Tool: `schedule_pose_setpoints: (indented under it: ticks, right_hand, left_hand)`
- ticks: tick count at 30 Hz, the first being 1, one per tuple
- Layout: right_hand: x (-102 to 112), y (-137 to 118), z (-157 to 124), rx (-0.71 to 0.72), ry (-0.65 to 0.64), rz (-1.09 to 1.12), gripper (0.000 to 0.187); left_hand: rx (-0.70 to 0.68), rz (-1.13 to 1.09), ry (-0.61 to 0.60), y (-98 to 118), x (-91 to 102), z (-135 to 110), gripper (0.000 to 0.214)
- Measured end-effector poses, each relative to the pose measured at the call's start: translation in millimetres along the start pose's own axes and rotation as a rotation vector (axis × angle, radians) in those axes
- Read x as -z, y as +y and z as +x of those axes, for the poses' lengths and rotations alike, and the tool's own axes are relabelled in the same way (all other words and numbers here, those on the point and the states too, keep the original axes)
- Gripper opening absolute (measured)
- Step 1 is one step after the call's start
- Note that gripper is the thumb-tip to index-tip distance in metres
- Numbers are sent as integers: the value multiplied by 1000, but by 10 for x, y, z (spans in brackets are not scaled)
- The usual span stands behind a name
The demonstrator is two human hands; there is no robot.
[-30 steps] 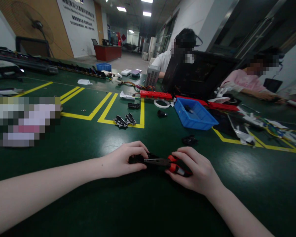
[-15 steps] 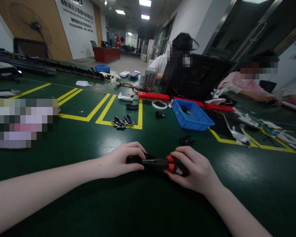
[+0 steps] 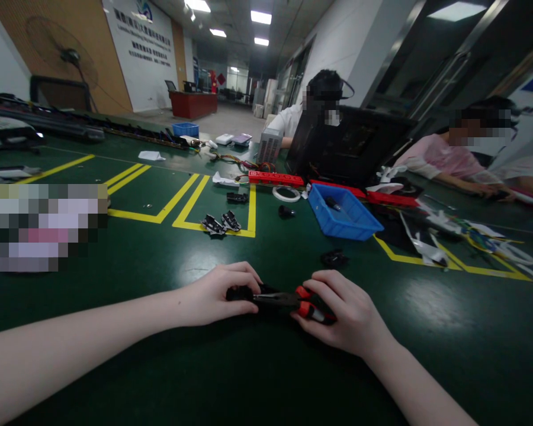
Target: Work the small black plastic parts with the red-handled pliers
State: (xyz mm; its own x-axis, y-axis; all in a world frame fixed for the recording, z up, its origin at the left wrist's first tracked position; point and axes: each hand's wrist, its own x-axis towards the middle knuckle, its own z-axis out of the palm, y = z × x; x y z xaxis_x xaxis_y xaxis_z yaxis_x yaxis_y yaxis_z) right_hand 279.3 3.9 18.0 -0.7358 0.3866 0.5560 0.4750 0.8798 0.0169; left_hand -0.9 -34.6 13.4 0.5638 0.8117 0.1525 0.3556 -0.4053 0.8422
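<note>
My left hand (image 3: 224,294) is closed around a small black plastic part (image 3: 240,293), low over the green table. Red-handled needle-nose pliers (image 3: 282,299) lie in the closed fingers of my right hand (image 3: 349,310). Their jaws point left and reach the black part; whether the tips pinch it, I cannot tell. My left fingers hide much of that part. Just beyond my right hand lies another black plastic piece (image 3: 334,258). Two black-and-silver pieces (image 3: 222,222) sit farther off by the yellow tape.
A blue bin (image 3: 344,213) with a dark item inside stands beyond my right hand. Behind it runs a red power strip (image 3: 275,178), near a white ring (image 3: 286,193). Cables and white scraps (image 3: 493,234) lie at right. Two people sit across the table.
The view has tilted slightly upward, so most things appear a little lower. Both hands keep their grip, and the pliers still point at the black part.
</note>
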Motion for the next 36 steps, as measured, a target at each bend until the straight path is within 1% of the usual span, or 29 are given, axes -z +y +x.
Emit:
schedule_pose_setpoints:
  ticks: [9,18,28,36]
  right_hand:
    - [7,13,-6,-17,-5,-2,31]
    - [31,43,13,2,-6,24,31]
    - [2,40,-1,-8,0,19,33]
    - [-32,46,-8,20,33,-4,32]
  left_hand:
    - [22,-5,8,52,2,0,9]
    - [56,1,4,66,11,-4,9]
    - [20,-6,3,62,-2,7,8]
    - [-12,3,9,-22,-16,10,11]
